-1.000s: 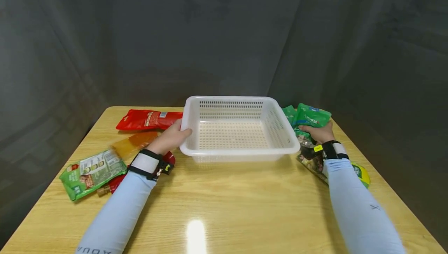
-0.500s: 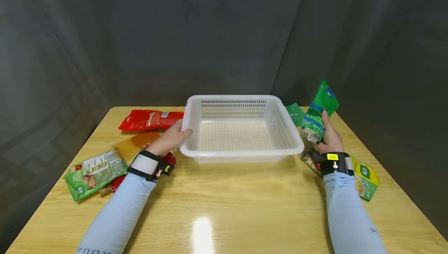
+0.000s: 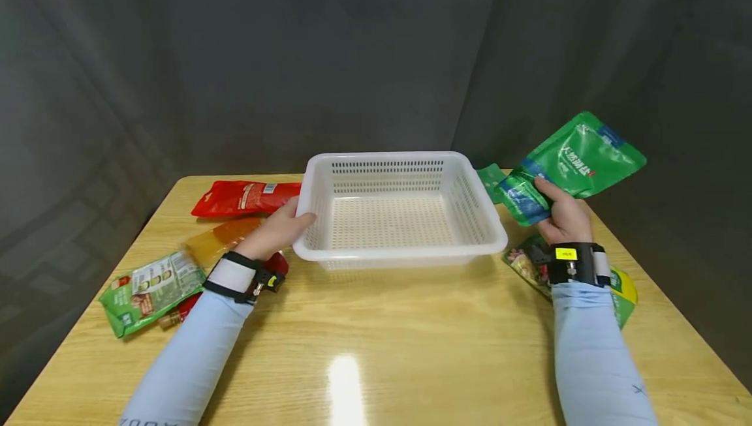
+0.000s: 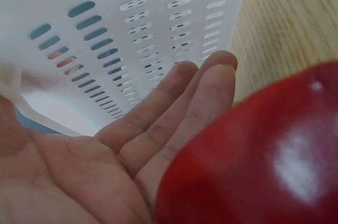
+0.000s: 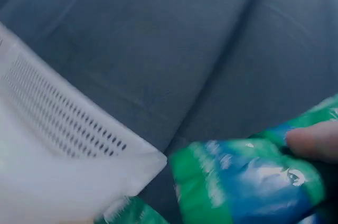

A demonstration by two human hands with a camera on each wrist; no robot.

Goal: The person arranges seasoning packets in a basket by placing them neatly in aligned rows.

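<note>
— Where do we have the green pouch (image 3: pixel 572 162) just now?

— Up off the table (image 3: pixel 411 341), in our right hand (image 3: pixel 563 216). The fingers are curled round its lower end, thumb on the near face, so it is pinched fast. Its long axis runs up and away to the right of the fingers, tilted, with the free end highest.

— And the white basket (image 3: pixel 399 207)?

— To the left of those fingers and lower, near but not touching the pouch. Its open top faces up, and its right rim is the edge closest to the held end.

— Which hand is nearer the basket?

— Our left hand (image 3: pixel 281 230), plainly. The left wrist view shows its fingers (image 4: pixel 174 102) straight and together, lying along the slotted left wall, holding nothing. We think they touch the wall, though the close angle leaves that a little unsure.

— Anything else by the right hand?

— A patterned packet (image 3: pixel 521 263) lies flat on the table just under the wrist, and another green packet (image 3: pixel 492 181) sits beyond the basket's right corner.
</note>
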